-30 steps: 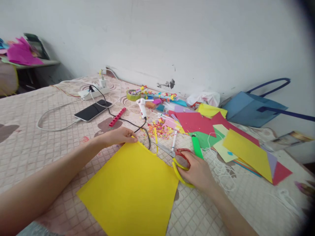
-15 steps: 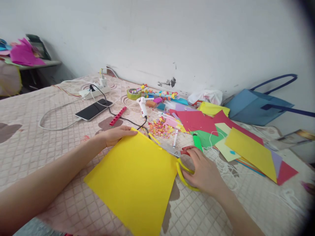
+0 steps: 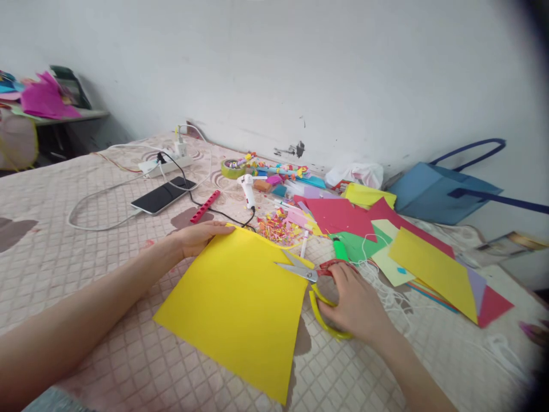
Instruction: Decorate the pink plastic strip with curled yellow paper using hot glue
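A large yellow paper sheet lies tilted in front of me. My left hand pinches its far left corner between thumb and fingers. My right hand grips scissors with one red and one yellow handle loop. The blades stand apart at the sheet's far right edge, one lying over the yellow surface. A thin yellow strip runs along the far edge, partly separated from the sheet.
Beyond the sheet lie paper scraps, a white glue gun, a red perforated bar and a phone on its cable. To the right are coloured sheets, white string, a green tube and a blue bag.
The scissor blades have opened from nearly closed along the far edge. The sheet's near edge has lifted or shifted away from me, and the view has tilted slightly.
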### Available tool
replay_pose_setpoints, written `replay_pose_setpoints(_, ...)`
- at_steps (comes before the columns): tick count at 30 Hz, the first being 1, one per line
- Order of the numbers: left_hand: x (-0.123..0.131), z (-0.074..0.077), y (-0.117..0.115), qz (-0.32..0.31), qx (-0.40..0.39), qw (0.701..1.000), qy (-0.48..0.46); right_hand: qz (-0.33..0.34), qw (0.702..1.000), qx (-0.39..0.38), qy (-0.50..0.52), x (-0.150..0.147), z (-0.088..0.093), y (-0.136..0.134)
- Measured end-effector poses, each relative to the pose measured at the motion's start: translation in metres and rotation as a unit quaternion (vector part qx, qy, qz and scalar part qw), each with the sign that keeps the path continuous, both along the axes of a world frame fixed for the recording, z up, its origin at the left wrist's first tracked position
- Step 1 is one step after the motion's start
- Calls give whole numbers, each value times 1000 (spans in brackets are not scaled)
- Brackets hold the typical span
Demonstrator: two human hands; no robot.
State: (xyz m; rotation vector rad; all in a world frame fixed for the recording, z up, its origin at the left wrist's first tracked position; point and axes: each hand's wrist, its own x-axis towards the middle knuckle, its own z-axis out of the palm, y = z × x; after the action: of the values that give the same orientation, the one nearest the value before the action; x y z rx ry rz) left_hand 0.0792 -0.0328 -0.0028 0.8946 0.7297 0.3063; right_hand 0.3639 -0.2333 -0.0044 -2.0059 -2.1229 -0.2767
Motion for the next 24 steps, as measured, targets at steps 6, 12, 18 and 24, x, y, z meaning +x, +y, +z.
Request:
replay_pose_setpoints(6, 1, 0, -4, -23, 1, 1000, -12, -31, 998, 28, -41, -1, -5, 1)
replay_pose_setpoints(12, 3, 1, -12, -35, 3, 999, -22, -11, 999, 42, -21, -9, -4, 3)
replay_pose_setpoints(18, 7, 6, -20, -45, -9, 999, -25, 4, 997, 69, -23, -16, -6, 3)
replay_pose_setpoints(24, 6, 9, -25, -78, -3, 996, -34, 4, 996, 83, -31, -19, -6, 3)
